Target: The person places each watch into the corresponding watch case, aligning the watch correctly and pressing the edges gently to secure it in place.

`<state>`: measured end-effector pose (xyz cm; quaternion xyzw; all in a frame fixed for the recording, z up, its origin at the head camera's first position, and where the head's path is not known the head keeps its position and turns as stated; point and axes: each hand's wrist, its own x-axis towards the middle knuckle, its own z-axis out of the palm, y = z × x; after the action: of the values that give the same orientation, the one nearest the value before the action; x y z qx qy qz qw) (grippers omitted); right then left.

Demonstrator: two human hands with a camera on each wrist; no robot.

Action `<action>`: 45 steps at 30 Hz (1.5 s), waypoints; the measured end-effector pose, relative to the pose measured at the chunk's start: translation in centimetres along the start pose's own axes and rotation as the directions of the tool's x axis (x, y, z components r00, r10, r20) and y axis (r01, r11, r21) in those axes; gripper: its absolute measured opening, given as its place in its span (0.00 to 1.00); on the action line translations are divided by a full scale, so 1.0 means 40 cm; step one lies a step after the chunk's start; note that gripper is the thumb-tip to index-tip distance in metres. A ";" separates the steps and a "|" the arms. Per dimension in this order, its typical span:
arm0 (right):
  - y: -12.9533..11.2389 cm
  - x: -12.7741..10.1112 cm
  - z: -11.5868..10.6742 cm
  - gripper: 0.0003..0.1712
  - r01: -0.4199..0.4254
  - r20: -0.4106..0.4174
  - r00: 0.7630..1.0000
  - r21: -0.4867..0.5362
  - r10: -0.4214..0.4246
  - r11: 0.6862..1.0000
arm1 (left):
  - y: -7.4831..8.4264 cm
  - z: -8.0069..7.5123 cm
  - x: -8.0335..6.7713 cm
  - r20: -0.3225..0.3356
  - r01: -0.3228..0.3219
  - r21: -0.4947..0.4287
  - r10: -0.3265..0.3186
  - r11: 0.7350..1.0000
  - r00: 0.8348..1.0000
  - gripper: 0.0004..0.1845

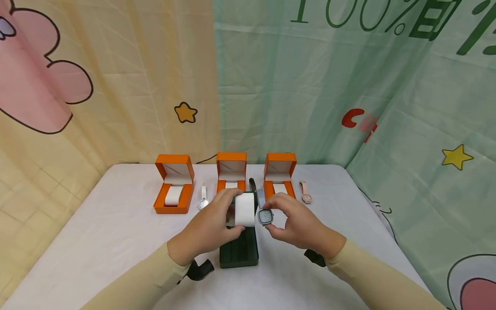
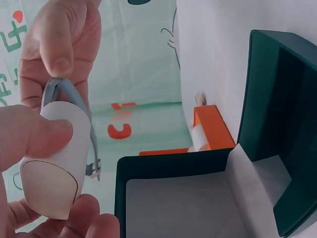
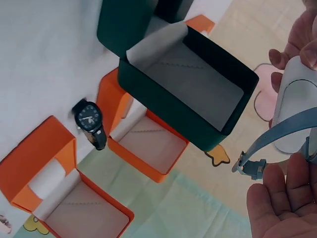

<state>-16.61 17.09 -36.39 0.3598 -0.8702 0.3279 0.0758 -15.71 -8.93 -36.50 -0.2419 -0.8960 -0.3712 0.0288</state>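
Note:
A white watch cushion [image 1: 245, 209] is gripped by my left hand [image 1: 211, 226], its thumb across the top in the left wrist view. Close beside it, my right hand [image 1: 300, 226] pinches a square-faced watch [image 1: 265, 216] at its case. The watch's grey-blue strap [image 3: 282, 126] curves in a loop and overlaps the cushion in both wrist views. Under the hands stands an opened dark green watch box [image 1: 239, 256]; its grey-lined compartment [image 2: 173, 206] shows in the left wrist view. My hands hide part of this box in the head view.
Three opened orange boxes, left [image 1: 159, 202], middle [image 1: 231, 156] and right [image 1: 280, 156], stand along the table's back, with white cushions inside. Between and beside them lie a white-strapped watch [image 1: 203, 203], a black watch [image 3: 89, 116] and a pink watch [image 1: 306, 198]. Printed curtains [image 1: 271, 107] hang behind.

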 end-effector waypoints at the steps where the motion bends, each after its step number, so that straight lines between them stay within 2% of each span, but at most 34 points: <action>1: -0.002 0.005 0.002 0.22 0.011 -0.007 1.000 0.015 -0.010 1.000 | -0.001 -0.001 0.002 0.002 -0.003 -0.007 0.003 1.000 1.000 0.44; 4: -0.007 0.017 0.005 0.22 0.029 -0.025 0.999 0.050 -0.028 0.998 | -0.003 -0.005 0.009 0.009 -0.006 -0.015 0.007 1.000 1.000 0.44; 11: -0.010 0.033 0.009 0.23 0.061 -0.052 0.997 0.040 -0.059 0.997 | -0.003 -0.017 0.019 0.011 -0.002 -0.022 0.002 1.000 1.000 0.43; 18: -0.008 0.041 0.019 0.21 0.071 -0.052 0.996 0.102 -0.066 0.992 | -0.009 -0.017 0.022 0.009 -0.018 -0.026 0.019 0.999 1.000 0.43; 31: -0.021 0.048 0.023 0.24 0.007 -0.070 0.998 0.159 0.005 0.987 | -0.016 -0.020 0.030 -0.005 -0.013 -0.038 0.013 0.999 1.000 0.45; 45: -0.024 0.044 0.027 0.23 -0.029 -0.092 0.995 0.217 0.050 0.976 | -0.013 -0.027 0.029 -0.008 -0.024 -0.037 0.024 0.999 1.000 0.45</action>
<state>-17.12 14.90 -36.10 0.3321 -0.8318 0.4389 0.0717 -17.10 -9.51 -35.80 -0.2519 -0.8858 -0.3884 0.0323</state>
